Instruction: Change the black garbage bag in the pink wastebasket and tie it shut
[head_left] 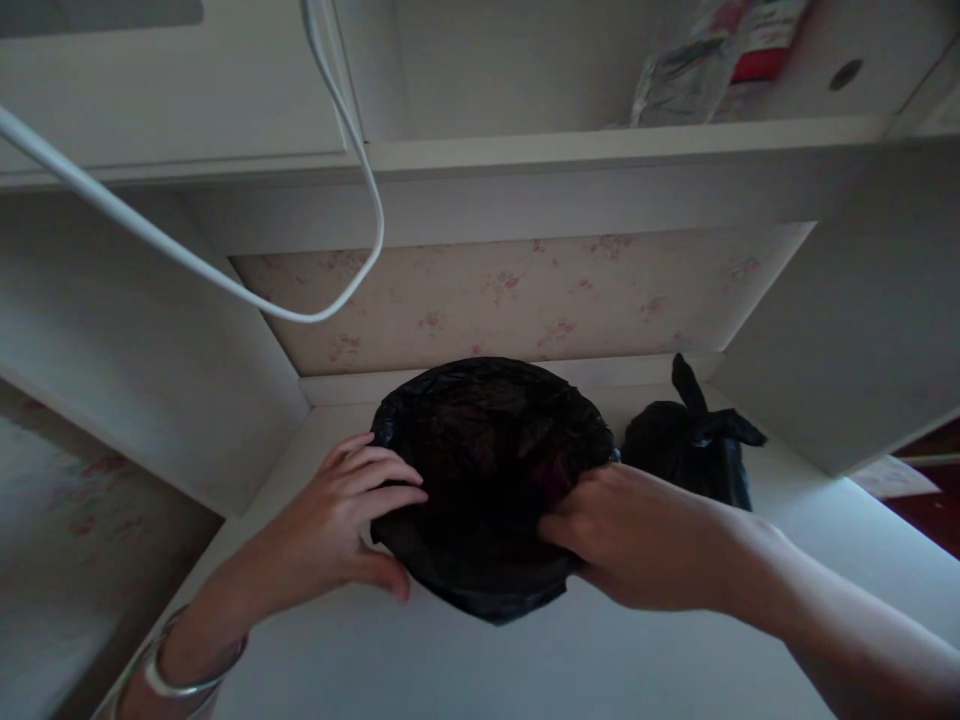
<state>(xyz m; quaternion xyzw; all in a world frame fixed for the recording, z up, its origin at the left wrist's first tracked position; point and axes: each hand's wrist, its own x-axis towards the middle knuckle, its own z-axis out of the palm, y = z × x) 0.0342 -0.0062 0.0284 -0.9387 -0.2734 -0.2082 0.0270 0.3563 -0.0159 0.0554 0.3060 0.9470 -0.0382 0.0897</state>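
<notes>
A round bin lined with a black bin bag [487,590] stands on a white surface in the middle of the head view. The bag's edge is folded over the rim, and the inside is dark. My left hand [360,510] rests at the left of the rim, fingers spread over the edge and thumb apart on the outside. At the right side of the rim my right hand [600,530] is closed with its fingers curled over the bag's edge. Its fingertips are partly hidden inside the opening.
Behind the bin to the right sits a tied black bag [675,445]. A white cable [225,285] hangs in a loop at the upper left. Overhead is a white shelf [525,150] holding clear and red packages [761,55]. White side panels [840,330] and floral wallpaper [517,300] enclose the space.
</notes>
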